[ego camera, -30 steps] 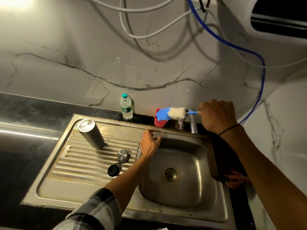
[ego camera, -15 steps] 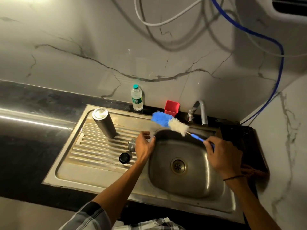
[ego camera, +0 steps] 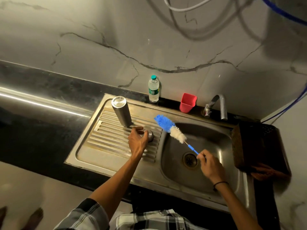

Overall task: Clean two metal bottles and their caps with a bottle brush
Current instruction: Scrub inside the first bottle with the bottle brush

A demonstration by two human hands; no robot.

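Left hand [ego camera: 138, 141] moved from basin edge onto steel cap [ego camera: 150, 136], grip curled round it, right hand [ego camera: 209, 165] grip pinching bottle brush [ego camera: 171, 129] handle, metal bottle [ego camera: 121, 112] behind left grip

Left hand [ego camera: 138, 141] grips metal cap [ego camera: 150, 136] on drainboard [ego camera: 106, 138]. Right hand [ego camera: 210, 165] holds brush [ego camera: 171, 129] over basin [ego camera: 214, 141]. Bottle [ego camera: 121, 113] upright.

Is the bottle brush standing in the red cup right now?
No, the right hand holds the bottle brush over the sink.
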